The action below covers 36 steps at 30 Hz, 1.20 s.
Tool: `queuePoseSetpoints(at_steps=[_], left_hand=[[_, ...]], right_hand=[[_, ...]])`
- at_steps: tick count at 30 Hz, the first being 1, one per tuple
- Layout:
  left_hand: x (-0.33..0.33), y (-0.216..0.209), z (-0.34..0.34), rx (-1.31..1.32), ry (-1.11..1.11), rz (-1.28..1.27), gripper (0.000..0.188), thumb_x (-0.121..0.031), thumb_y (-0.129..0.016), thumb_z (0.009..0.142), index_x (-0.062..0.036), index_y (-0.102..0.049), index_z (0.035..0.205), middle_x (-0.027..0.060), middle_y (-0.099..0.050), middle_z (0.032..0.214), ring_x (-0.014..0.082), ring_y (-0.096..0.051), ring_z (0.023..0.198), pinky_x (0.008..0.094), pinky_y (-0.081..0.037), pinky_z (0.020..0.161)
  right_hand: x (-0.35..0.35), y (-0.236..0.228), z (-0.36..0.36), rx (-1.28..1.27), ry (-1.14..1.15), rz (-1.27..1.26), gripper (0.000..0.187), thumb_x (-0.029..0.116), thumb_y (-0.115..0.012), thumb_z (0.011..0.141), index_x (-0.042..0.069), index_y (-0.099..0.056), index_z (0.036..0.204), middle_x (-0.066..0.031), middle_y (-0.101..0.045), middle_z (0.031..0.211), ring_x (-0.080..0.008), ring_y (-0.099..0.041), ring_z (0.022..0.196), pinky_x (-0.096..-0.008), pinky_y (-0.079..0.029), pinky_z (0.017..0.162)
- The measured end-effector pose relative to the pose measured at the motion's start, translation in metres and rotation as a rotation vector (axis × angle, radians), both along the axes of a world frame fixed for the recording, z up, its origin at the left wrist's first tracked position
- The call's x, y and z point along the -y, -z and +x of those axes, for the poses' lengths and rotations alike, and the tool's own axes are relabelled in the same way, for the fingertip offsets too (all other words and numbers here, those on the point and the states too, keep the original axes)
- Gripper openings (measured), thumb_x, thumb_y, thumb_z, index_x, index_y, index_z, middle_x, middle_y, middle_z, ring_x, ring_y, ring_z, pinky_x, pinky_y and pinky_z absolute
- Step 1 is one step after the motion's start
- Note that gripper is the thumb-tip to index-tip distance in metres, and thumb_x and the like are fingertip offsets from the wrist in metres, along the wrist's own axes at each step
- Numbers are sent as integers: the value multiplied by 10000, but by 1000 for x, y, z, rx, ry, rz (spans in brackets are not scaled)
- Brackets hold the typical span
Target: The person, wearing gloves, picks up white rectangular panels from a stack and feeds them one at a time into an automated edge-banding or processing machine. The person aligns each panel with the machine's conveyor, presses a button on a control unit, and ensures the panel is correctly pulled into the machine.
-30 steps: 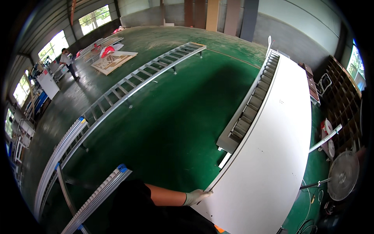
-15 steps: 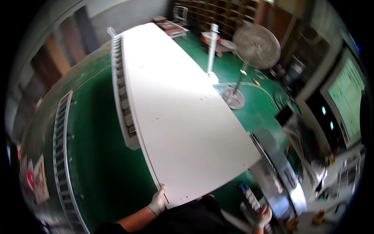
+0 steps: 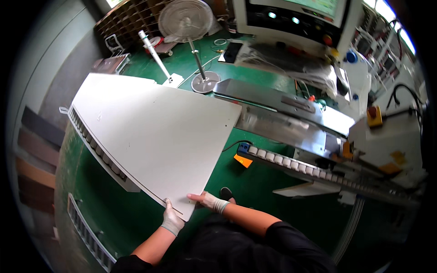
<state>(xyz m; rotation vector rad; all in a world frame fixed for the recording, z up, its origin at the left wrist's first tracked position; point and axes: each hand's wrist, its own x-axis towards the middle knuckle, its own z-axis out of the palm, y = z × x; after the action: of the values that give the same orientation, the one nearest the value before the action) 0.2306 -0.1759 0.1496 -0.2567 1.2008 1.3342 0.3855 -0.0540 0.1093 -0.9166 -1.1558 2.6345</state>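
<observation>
A large white panel (image 3: 150, 132) stretches away from me, its far part lying over a roller conveyor (image 3: 98, 148) along the left. My left hand (image 3: 171, 219), in a pale glove, grips the panel's near left corner with the thumb on top. My right hand (image 3: 209, 200), also gloved, holds the near edge just right of that corner, thumb lying on the top face. The fingers of both hands are hidden under the panel. A long groove runs beside the panel's left edge, and small holes dot its surface.
To the right stands a machine with a metal bed (image 3: 282, 123), a control panel (image 3: 291, 20) and a row of white rollers (image 3: 291, 163). A pedestal fan (image 3: 185, 20) and a white post (image 3: 154, 55) stand beyond the panel. Another roller track (image 3: 91, 234) lies at lower left.
My right hand has come from the machine's side to the panel's near edge and taken hold of it. My view has turned right. The left hand keeps its grip at the corner.
</observation>
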Motion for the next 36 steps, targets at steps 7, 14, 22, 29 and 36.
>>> queuePoseSetpoints(at_steps=[7, 14, 22, 29, 36], left_hand=[[20, 3, 66, 61, 182, 142, 774, -637, -208, 1083, -64, -402, 1567, 140, -475, 1578, 327, -453, 1455, 500, -342, 1230], [24, 31, 5, 35, 73, 188, 461, -328, -569, 1033, -49, -554, 1401, 109, -598, 1429, 314, -540, 1340, 492, -397, 1182], [-50, 66, -255, -179, -213, 126, 647, -510, -457, 1045, -76, -442, 1525, 139, -505, 1542, 353, -455, 1432, 533, -344, 1206], [-78, 42, -309, -88, -54, -30, 689, -586, -339, 1078, -95, -431, 1552, 120, -492, 1558, 356, -473, 1424, 538, -391, 1183], [-98, -1, -282, -247, 34, -307, 674, -609, -323, 1075, -132, -461, 1529, 79, -512, 1538, 322, -489, 1414, 517, -416, 1168]], right_hand=[[51, 0, 66, -124, 439, -100, 341, 349, -788, 908, 33, -740, 1025, -18, -721, 946, -133, -661, 894, -304, -513, 795], [114, 20, 206, 195, 827, -26, 221, 278, -756, 921, 160, -639, 774, 93, -527, 728, -49, -450, 651, -259, -349, 605], [187, 14, 335, 682, 1360, 266, 417, 358, -686, 996, -48, -725, 1077, -57, -720, 949, -144, -651, 855, -333, -526, 759], [184, 2, 366, 1542, 1171, 414, 619, 534, -548, 1033, -51, -735, 1109, -214, -751, 987, -295, -697, 950, -397, -529, 876], [166, 0, 386, 1277, 1323, 330, 679, 566, -527, 1054, -79, -717, 1147, -170, -768, 1074, -241, -698, 1062, -376, -515, 931]])
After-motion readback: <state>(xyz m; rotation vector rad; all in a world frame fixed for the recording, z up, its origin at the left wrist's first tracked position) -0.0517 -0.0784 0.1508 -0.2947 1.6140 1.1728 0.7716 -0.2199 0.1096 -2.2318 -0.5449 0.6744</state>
